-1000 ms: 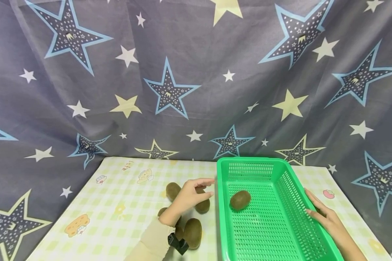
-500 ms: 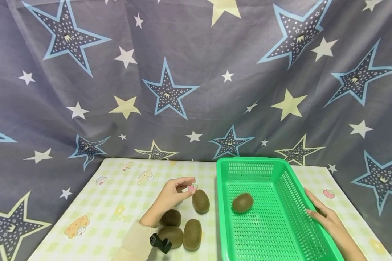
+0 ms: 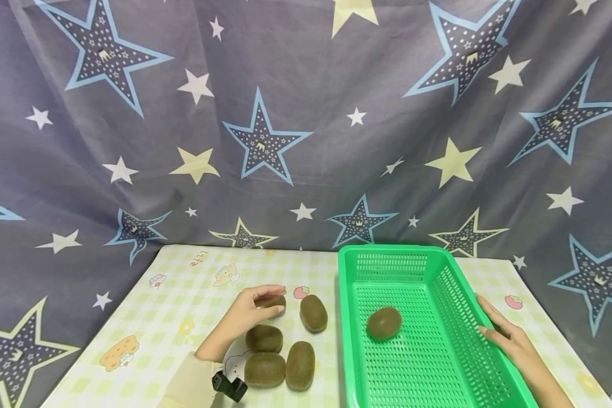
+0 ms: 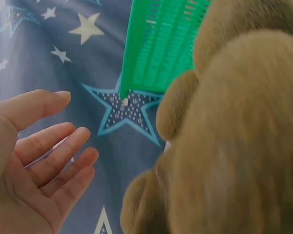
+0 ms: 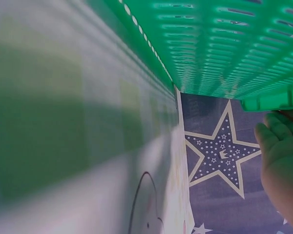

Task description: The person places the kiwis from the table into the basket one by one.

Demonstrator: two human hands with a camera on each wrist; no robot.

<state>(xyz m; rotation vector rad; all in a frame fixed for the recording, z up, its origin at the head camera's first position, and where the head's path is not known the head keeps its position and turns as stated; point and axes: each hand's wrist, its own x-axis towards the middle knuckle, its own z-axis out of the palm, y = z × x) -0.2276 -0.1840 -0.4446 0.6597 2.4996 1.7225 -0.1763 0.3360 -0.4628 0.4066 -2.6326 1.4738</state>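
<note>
My left hand [image 3: 242,311] reaches over a brown kiwi [image 3: 277,304] at the far left of a small group on the table, partly covering it. In the left wrist view the fingers [image 4: 56,158] are relaxed and apart, with nothing between them and the thumb. Close by lie more kiwis, one [image 3: 313,313] to the right and several nearer, including an upright one [image 3: 300,365]. A single kiwi [image 3: 385,323] lies inside the green perforated basket [image 3: 343,340]. My right hand [image 3: 512,345] holds the basket's right rim, thumb over the edge and fingers along the outside.
A checked cloth [image 3: 148,317] with printed cartoon pictures covers the table. Behind the table hangs a dark curtain [image 3: 336,170] with stars. The basket stands right of the loose kiwis. A black wrist mount [image 3: 229,387] sits on the left sleeve.
My left hand has moved left from beside the basket to the far kiwi. The kiwi in the basket has rolled right and nearer. The right hand stays at the rim.
</note>
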